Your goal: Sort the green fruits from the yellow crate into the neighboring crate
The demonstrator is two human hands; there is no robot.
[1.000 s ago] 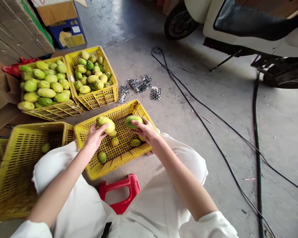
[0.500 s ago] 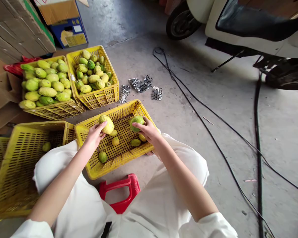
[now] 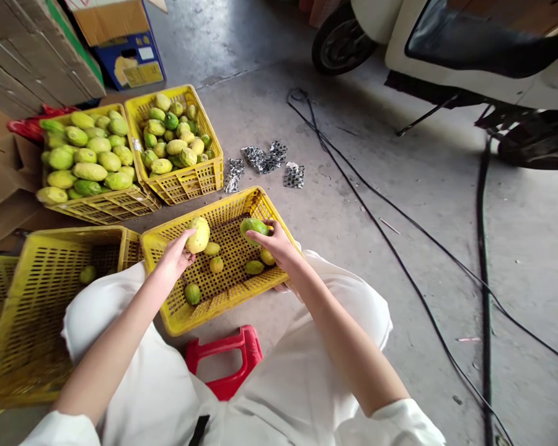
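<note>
My left hand [image 3: 175, 254] grips a pale yellow lemon-like fruit [image 3: 198, 235], its thumb along the near side. In my right hand [image 3: 279, 243] is a green lemon-like fruit [image 3: 255, 229], held on its right end with the thumb across it. Both fruits are above a shallow yellow plastic crate [image 3: 204, 316] between my knees. Several smaller fruits lie on the crate's perforated floor, among them a green striped one [image 3: 192, 294] and a yellow-green one [image 3: 254, 267]. Part of a yellow fruit [image 3: 266, 256] shows beside my right wrist.
Two yellow crates [image 3: 179, 193] heaped with similar fruit stand beyond. Another yellow crate [image 3: 60, 279] on the left holds a fruit. A red plastic stool [image 3: 246, 353] shows beneath me. Crumpled foil wrappers [image 3: 265, 158], black cables [image 3: 372, 204] and a white scooter [image 3: 446, 62] are to the right.
The green fruit has turned in my right hand, now lying lengthwise and slightly further left. My left hand has tilted the yellow fruit a little, moving it slightly left.
</note>
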